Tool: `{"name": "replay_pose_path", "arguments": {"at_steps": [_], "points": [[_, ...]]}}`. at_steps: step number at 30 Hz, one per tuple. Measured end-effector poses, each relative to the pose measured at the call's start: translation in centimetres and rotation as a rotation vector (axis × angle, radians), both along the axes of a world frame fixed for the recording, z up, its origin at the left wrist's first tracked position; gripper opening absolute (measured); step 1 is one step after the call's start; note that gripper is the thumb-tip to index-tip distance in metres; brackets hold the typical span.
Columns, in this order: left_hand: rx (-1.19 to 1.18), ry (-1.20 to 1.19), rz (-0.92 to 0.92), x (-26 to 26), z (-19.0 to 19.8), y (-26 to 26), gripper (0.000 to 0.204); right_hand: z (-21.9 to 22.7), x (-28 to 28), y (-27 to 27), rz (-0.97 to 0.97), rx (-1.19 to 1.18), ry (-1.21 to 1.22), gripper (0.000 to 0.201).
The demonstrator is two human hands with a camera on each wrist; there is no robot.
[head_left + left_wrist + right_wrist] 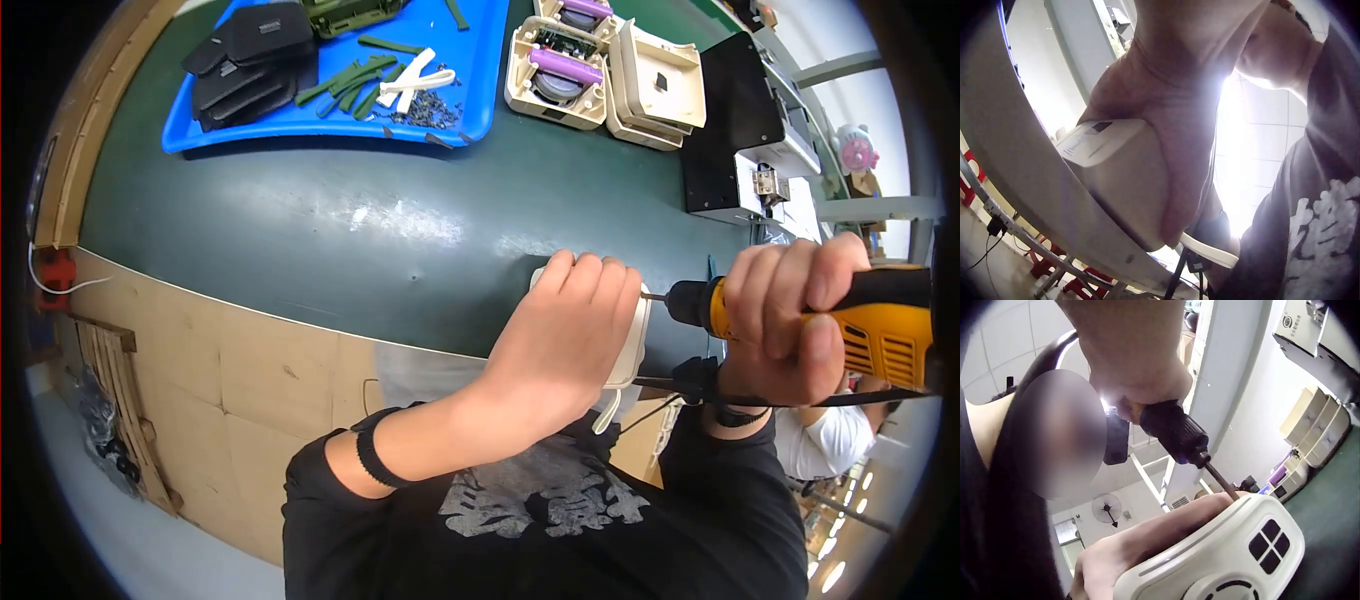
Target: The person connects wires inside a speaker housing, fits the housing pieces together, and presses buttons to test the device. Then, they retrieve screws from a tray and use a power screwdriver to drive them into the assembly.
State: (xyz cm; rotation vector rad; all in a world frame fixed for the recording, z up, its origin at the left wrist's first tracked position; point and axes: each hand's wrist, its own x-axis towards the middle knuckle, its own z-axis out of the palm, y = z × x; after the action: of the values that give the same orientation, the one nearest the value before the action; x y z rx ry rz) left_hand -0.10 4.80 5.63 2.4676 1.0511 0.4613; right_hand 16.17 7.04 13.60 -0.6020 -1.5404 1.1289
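Note:
My left hand (570, 335) grips a cream plastic device (630, 350) from above at the front edge of the green table. In the right wrist view, the device (1216, 562) shows a four-pane dark window and a round dial. A cream strap (606, 412) hangs from its near end. My right hand (785, 315) holds a yellow and black cordless drill (885, 340) level, to the right of the device. The drill's long bit (1221, 479) points at the device's side, its tip right at the edge by my left fingers.
A blue tray (330, 130) at the back left holds black pouches (270, 35), green straps (350, 80) and small dark screws. Behind the device stand opened cream housings (655, 85) with purple cylinders. A black and white machine (730, 130) is at right; another person sits beyond.

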Motion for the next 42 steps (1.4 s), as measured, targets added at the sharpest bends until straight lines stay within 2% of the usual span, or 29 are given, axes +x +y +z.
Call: {"name": "replay_pose_path", "arguments": {"at_steps": [3, 7, 10, 12, 13, 15, 17, 19, 21, 23, 25, 29, 32, 35, 42], "points": [[0.079, -0.046, 0.040, 0.1, -0.2, -0.3, 0.080, -0.4, -0.3, -0.3, -0.009, -0.055, 0.084, 0.029], [0.134, -0.002, 0.001, -0.1, 0.0, -0.4, 0.083, -0.1, 0.3, 0.0, 0.008, -0.013, 0.081, 0.036], [0.064, -0.031, -0.032, -0.3, 0.4, -0.3, 0.084, 2.2, 2.3, -0.2, 0.021, 0.180, 0.188, 0.045], [0.011, -0.012, -0.054, -0.3, 0.5, -0.3, 0.098, 5.3, 4.2, -1.0, -0.020, 0.234, 0.259, 0.045], [0.025, -0.002, -0.070, -0.4, 0.3, -0.4, 0.098, 6.5, 5.1, -1.5, -0.067, 0.244, 0.259, 0.042], [0.232, -0.099, -0.067, -0.8, 0.0, -0.4, 0.116, 6.9, 6.7, -2.3, -0.127, 0.251, 0.234, 0.044], [0.239, -0.094, -0.087, -1.5, 1.0, -0.2, 0.117, 5.9, 7.9, -2.5, -0.101, 0.279, 0.106, 0.046], [0.242, -0.187, 0.005, -2.8, 2.4, 0.5, 0.089, 5.0, 8.0, -3.3, -0.174, 0.236, 0.138, 0.045], [0.184, -0.200, 0.187, -5.1, 4.1, 1.3, 0.046, 4.5, 8.6, -4.0, -0.192, 0.207, 0.134, 0.046], [0.357, -0.154, 0.282, -7.5, 4.2, 3.5, 0.015, 4.2, 9.1, -4.6, -0.198, 0.200, 0.153, 0.046], [0.333, -0.035, 0.399, -9.0, 4.9, 5.4, 0.011, 4.1, 9.3, -5.0, -0.200, 0.194, 0.174, 0.046], [0.323, 0.103, 0.402, -10.2, 4.2, 9.5, 0.013, 4.2, 8.9, -5.6, -0.211, 0.158, 0.211, 0.047], [0.219, 0.340, 0.429, -9.4, 3.6, 11.6, 0.015, 4.3, 8.8, -5.9, -0.224, 0.136, 0.180, 0.049], [0.295, 0.352, 0.409, -8.8, 2.1, 13.0, 0.015, 4.3, 8.7, -6.2, -0.218, 0.128, 0.188, 0.051], [0.230, 0.394, 0.428, -7.7, 0.6, 14.9, 0.014, 4.3, 9.0, -6.4, -0.209, 0.129, 0.181, 0.051]]}}
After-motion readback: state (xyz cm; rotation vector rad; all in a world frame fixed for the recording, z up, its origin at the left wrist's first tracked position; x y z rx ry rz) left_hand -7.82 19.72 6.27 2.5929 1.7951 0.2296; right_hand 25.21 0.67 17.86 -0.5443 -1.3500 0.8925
